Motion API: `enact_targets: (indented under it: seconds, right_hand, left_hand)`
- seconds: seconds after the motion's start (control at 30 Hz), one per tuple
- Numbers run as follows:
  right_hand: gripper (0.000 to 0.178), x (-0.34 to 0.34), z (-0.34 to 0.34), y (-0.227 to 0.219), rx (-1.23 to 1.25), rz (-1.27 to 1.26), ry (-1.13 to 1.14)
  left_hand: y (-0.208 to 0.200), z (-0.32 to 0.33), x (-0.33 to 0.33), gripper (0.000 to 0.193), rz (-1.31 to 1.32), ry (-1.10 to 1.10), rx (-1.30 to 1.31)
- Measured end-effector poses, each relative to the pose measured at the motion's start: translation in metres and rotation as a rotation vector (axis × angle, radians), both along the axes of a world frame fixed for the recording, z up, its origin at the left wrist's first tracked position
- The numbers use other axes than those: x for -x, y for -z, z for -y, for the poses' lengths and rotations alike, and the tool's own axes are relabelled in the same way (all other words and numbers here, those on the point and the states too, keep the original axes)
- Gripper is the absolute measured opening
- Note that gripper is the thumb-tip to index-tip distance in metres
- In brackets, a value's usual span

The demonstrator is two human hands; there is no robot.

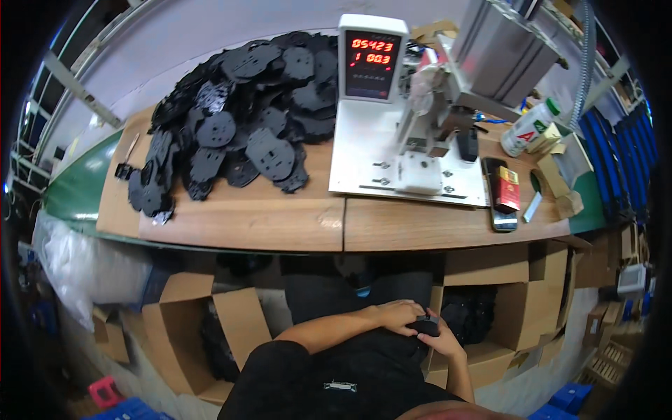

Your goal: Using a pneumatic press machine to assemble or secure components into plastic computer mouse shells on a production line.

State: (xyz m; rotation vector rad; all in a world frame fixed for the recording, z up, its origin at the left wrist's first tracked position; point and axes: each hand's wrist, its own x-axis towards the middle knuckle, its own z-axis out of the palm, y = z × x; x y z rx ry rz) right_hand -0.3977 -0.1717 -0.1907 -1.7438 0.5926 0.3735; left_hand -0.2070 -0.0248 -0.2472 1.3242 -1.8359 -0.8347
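Both hands meet low in front of my body, above my lap. My right hand (446, 341) is closed around a small black part (425, 325), its thumb along the near side. From the left, my left hand (397, 316) reaches across, fingers curled against the same part. The part's exact kind is hard to make out, as the fingers cover much of it. On the bench ahead lies a big heap of flat black plastic plates (269, 152), rounded and pierced with small holes.
A bench press (490, 59) on a white base plate (357, 164) has a display box (372, 59) with red digits. Right of it are a phone (503, 221), a red box (507, 190) and a white bottle (530, 128). Open cartons (171, 343) (521, 315) flank me.
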Motion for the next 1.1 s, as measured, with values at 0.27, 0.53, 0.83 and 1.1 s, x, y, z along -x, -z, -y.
enact_targets:
  seconds: [0.27,0.53,0.83,1.1]
  right_hand:
    - [0.065,-0.017,-0.003,0.005,0.319,-0.087,0.081]
    - [0.088,0.077,0.055,0.096,0.033,0.026,1.102]
    - [0.031,0.144,0.082,0.170,0.148,-0.052,0.973]
    - [0.012,-0.097,-0.048,-0.045,0.244,0.648,0.170]
  left_hand:
    - [-0.022,-0.039,0.002,0.068,0.168,-0.557,0.005]
    - [-0.191,-0.129,-0.138,0.015,0.356,-0.814,0.336]
    - [-0.203,-0.162,-0.228,0.067,0.949,-1.226,-0.019]
    - [-0.207,-0.168,-0.190,0.064,0.677,-1.186,0.100]
